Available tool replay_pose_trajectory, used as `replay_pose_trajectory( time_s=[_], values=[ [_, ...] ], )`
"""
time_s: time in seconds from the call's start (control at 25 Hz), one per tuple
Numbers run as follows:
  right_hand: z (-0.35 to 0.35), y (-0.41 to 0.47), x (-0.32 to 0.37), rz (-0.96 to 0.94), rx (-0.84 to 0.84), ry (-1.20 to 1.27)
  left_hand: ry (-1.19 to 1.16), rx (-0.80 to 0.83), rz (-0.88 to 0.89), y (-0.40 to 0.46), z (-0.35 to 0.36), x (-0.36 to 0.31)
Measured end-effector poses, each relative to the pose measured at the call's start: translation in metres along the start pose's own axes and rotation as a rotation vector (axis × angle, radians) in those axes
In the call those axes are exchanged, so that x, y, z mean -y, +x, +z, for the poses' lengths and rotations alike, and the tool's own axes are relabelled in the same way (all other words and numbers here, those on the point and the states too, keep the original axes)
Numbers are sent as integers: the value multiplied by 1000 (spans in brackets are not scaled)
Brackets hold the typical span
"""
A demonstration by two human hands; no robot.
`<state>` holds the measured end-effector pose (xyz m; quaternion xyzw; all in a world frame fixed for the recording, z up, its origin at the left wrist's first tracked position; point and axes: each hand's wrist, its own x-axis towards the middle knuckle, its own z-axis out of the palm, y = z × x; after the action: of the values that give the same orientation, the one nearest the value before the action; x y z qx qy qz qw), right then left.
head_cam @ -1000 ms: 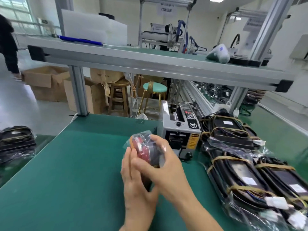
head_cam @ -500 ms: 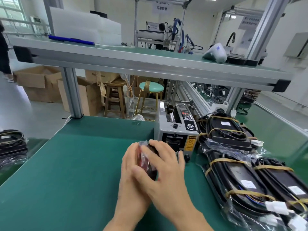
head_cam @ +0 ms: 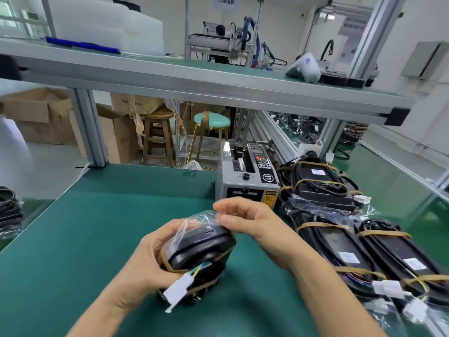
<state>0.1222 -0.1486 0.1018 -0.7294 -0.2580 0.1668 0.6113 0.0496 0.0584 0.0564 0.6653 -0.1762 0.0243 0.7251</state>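
A black device (head_cam: 201, 251) with coiled cable, brown rubber bands and a white connector (head_cam: 178, 289) sits partly inside a clear plastic bag (head_cam: 196, 221), just above the green bench (head_cam: 85, 234). My left hand (head_cam: 148, 261) grips the device from its left side. My right hand (head_cam: 252, 222) pinches the bag's top edge with thumb and fingertips, right of the device.
A grey tape dispenser machine (head_cam: 247, 181) stands behind my hands. Several bagged black devices (head_cam: 345, 246) with bands and white plugs lie at the right. More bagged parts (head_cam: 8, 210) sit at the far left. An aluminium shelf (head_cam: 194, 86) spans overhead; stools (head_cam: 158, 137) and cardboard boxes (head_cam: 36, 115) stand beyond.
The device was upright between both hands with the right hand over it. Now it is tipped toward me, connector end nearest, and my right hand has lifted off to pinch the bag's edge.
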Motion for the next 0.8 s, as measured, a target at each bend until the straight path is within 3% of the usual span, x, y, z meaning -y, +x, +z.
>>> replay_pose_trajectory(
  time_s=[0.08, 0.2, 0.36, 0.52, 0.68, 0.8],
  values=[
    [4, 1, -2, -35, -37, -71, 57, 28, -4, -4, -8, -6],
    [18, 4, -1, -99, -102, -214, 98, -69, 34, -12, -10, -6],
    [26, 10, 8, 48, -87, -206, 33, -116, 135, -22, -9, -10],
    [33, 25, 13, 156, -115, -268, 528, -54, 273, -19, 8, -19],
    [37, 30, -1, 303, -203, -2, 530, -197, 132, -11, 11, -28],
    [41, 26, -17, 285, -199, 221, 525, -189, 46, -6, 5, -30]
  ],
)
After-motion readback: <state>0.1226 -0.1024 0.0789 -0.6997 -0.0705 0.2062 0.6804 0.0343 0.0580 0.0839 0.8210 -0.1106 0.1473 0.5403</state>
